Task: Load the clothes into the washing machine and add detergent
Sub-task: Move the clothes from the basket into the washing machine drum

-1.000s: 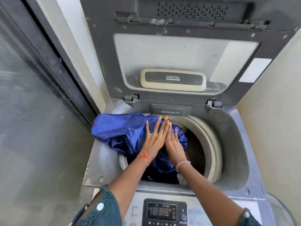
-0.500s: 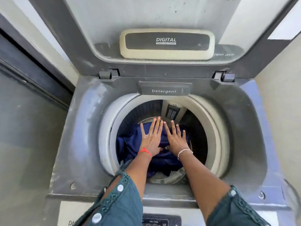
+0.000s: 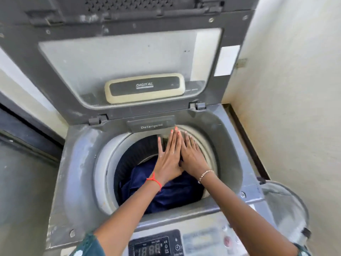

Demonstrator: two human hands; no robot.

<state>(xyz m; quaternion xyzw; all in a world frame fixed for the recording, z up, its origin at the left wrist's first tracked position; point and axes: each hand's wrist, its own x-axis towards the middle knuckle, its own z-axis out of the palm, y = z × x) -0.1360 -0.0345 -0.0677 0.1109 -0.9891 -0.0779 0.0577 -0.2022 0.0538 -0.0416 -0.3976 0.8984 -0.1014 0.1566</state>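
A top-loading washing machine [image 3: 79,163] stands with its lid [image 3: 120,61] raised. Dark blue cloth [image 3: 166,193] lies down inside the drum. My left hand [image 3: 168,159] and my right hand [image 3: 191,156] hover side by side above the drum opening, flat, fingers straight, holding nothing. Their fingertips reach toward the back rim, just below the drawer marked Detergent [image 3: 151,124], which is closed. The hands cover part of the cloth and the drum's back wall.
The control panel [image 3: 155,246] with a lit display lies at the near edge. A mesh laundry basket [image 3: 287,206] stands to the right against a cream wall [image 3: 295,108]. A dark door frame [image 3: 27,133] runs along the left.
The blue cloth went from the drum's rim down into the drum. Both hands have lifted off it and now sit higher, toward the back rim. The camera has pulled back.
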